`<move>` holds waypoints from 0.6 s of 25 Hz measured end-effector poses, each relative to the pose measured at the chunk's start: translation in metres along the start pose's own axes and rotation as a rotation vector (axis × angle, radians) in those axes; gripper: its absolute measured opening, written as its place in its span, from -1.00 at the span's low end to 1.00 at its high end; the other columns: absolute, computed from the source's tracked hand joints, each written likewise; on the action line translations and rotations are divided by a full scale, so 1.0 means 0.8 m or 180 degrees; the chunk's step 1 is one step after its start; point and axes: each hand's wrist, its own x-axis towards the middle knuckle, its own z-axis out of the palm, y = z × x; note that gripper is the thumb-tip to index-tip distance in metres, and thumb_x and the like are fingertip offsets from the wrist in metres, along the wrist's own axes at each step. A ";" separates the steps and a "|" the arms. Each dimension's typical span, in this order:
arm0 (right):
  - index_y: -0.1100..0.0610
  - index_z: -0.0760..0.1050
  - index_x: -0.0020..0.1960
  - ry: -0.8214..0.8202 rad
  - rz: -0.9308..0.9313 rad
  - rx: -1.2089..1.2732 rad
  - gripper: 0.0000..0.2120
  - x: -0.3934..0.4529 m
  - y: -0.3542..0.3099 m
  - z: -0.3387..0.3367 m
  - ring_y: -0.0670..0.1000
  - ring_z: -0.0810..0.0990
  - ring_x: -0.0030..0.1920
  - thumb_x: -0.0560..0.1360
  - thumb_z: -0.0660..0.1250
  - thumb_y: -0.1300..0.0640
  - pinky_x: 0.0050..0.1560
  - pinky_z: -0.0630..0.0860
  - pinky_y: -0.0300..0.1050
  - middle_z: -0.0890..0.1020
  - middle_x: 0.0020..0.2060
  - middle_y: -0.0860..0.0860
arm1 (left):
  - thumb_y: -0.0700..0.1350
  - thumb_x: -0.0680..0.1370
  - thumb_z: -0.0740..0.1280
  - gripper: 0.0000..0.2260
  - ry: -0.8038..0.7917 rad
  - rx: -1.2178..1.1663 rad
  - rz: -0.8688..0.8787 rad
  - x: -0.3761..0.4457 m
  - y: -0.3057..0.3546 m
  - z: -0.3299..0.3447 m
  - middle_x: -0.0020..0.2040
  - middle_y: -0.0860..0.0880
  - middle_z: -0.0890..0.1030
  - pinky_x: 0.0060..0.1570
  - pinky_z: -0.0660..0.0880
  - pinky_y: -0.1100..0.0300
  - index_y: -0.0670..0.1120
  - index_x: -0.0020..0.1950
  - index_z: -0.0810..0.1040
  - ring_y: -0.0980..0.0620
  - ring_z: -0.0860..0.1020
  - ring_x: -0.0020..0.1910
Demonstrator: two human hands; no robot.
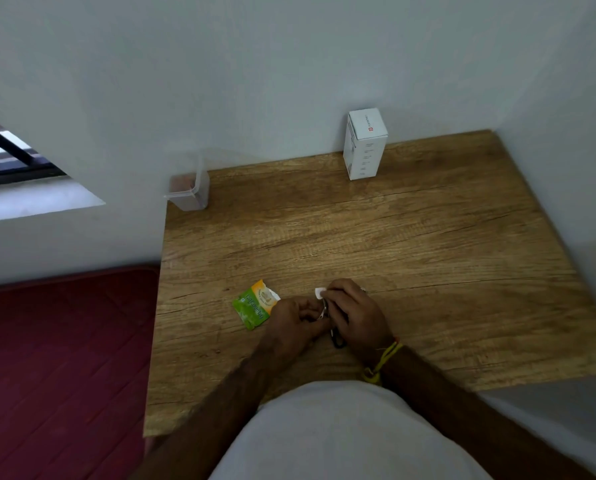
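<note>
Clear tub (pixel 189 192) at ten o'clock holds something brownish. At the worktop's (pixel 410 237) six o'clock, left grip (pixel 298 317) pinches a white string (pixel 323 311). Right grip (pixel 357 310) is closed round a white tag (pixel 320 292) and black loop (pixel 338 341). A torn green sachet (pixel 255 304) lies at their nine.

I am facing a wooden table (pixel 393 230) that is filling the corner where two pale grey walls (pixel 220 64) are meeting. To my left, a window (pixel 9 157) with dark bars is letting in daylight, which is falling on its white sill (pixel 36 202). Below it, a dark red quilted mattress (pixel 64 358) is lying just beside the table. Soft, even light is spreading over the wood grain.
</note>
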 end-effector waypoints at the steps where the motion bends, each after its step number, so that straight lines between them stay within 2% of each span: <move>1: 0.30 0.60 0.08 -0.0054 0.0034 0.0015 -0.83 0.001 0.001 0.000 0.01 0.57 0.01 0.58 0.27 0.28 0.06 0.53 -0.10 0.57 0.01 0.11 | -0.19 0.49 0.49 -0.89 -0.0012 -0.0015 -0.0013 0.000 0.000 0.000 -0.19 -0.05 0.73 -0.44 0.45 0.31 -0.12 0.01 0.68 0.16 0.59 -0.39; 4: 0.30 0.60 0.11 -0.0173 0.0020 0.0003 -0.83 -0.001 0.004 0.001 0.03 0.57 0.01 0.59 0.27 0.28 0.04 0.54 -0.06 0.56 0.03 0.11 | -0.23 0.49 0.49 -0.88 -0.0153 0.0003 0.0078 -0.003 0.000 -0.004 -0.21 -0.02 0.72 -0.42 0.45 0.32 -0.12 0.01 0.67 0.17 0.59 -0.38; 8: 0.31 0.59 0.15 -0.0313 -0.0096 -0.0009 -0.81 -0.005 0.008 -0.002 0.07 0.57 0.04 0.59 0.28 0.31 0.05 0.55 -0.03 0.56 0.06 0.15 | -0.28 0.46 0.50 -0.75 -0.0358 -0.0099 0.0072 -0.003 0.002 -0.008 -0.08 -0.04 0.73 -0.27 0.51 0.35 -0.13 0.12 0.64 0.13 0.67 -0.21; 11: 0.30 0.58 0.14 -0.0235 -0.0055 0.0018 -0.82 -0.006 0.007 -0.002 0.05 0.56 0.04 0.59 0.27 0.30 0.06 0.55 -0.05 0.56 0.07 0.13 | -0.30 0.43 0.53 -0.71 -0.0292 -0.0225 -0.0106 -0.001 0.003 -0.006 -0.11 -0.14 0.72 -0.40 0.49 0.28 -0.16 0.12 0.61 0.10 0.59 -0.38; 15: 0.29 0.58 0.12 -0.0189 0.0010 -0.0053 -0.82 -0.010 0.005 -0.003 0.04 0.57 0.04 0.59 0.26 0.26 0.04 0.56 -0.02 0.57 0.07 0.13 | -0.32 0.37 0.56 -0.52 -0.0167 -0.0200 -0.0087 0.001 0.004 -0.006 -0.14 -0.11 0.73 -0.45 0.48 0.24 -0.03 0.19 0.49 0.08 0.58 -0.44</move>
